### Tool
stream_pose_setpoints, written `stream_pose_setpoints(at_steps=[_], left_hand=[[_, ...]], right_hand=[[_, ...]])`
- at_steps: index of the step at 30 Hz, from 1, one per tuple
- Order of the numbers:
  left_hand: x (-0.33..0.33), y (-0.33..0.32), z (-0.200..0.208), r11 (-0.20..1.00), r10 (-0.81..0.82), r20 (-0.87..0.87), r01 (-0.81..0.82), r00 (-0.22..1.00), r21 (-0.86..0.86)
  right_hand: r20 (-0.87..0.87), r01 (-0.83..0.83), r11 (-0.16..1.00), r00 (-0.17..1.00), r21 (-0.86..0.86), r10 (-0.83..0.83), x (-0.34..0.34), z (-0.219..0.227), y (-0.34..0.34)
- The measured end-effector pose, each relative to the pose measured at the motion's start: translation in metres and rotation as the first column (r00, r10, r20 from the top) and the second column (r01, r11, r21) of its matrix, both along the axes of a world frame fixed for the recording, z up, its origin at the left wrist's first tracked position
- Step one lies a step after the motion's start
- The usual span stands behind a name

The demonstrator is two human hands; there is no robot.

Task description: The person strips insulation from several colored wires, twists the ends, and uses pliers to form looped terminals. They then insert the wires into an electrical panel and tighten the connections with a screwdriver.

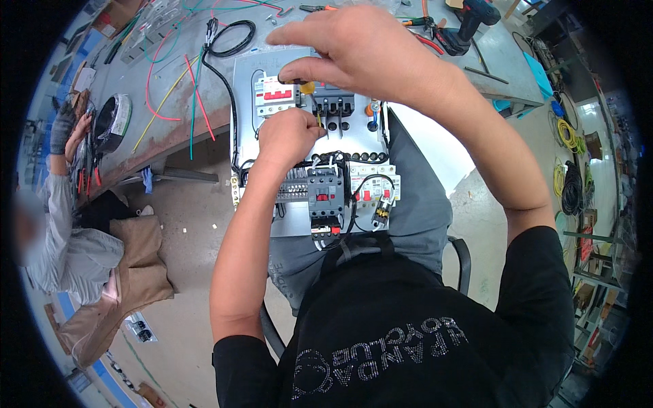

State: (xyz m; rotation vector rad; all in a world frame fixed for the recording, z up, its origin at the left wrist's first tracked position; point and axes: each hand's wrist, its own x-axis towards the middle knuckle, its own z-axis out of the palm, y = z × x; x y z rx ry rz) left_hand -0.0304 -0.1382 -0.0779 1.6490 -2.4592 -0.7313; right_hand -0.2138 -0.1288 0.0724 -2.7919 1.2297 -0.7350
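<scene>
A metal panel (367, 139) fitted with electrical parts rests on my lap and against the table edge. My right hand (354, 51) reaches over its upper part, gripping a screwdriver (308, 88) with a yellow and black handle; the palm hides part of it. The tool points down at a black terminal block (333, 105). My left hand (291, 136) is closed just below a white breaker with red levers (277, 94). Its fingertips pinch beside the black block, and what they hold is too small to make out. Nearer me sit a dark contactor (325, 194) and small white breakers (373, 190).
Loose red, yellow and green wires (194, 95) lie on the grey table (218, 88), with a black cable coil (235, 39). A cordless drill (468, 27) and pliers (425, 37) are at the far right. On the left, another person's gloved hand (62, 126) works near a black roll (112, 122).
</scene>
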Motion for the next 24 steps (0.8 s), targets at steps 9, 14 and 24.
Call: stream_pose_setpoints(at_steps=[9,14,24], left_hand=[[0.003,-0.004,-0.009,0.998,-0.009,-0.004,0.009,1.0,-0.063],[0.005,-0.004,-0.019,0.996,0.019,-0.065,-0.025,0.998,-0.083],[0.001,-0.004,-0.003,1.0,-0.02,-0.027,0.019,0.999,-0.02]], right_hand=[[0.115,-0.092,0.822,0.993,0.562,0.033,0.004,0.01,-0.001],[0.066,-0.144,0.852,0.99,0.503,0.128,-0.004,0.017,-0.004],[0.131,0.059,0.98,0.988,0.19,-0.085,0.01,-0.009,-0.007]])
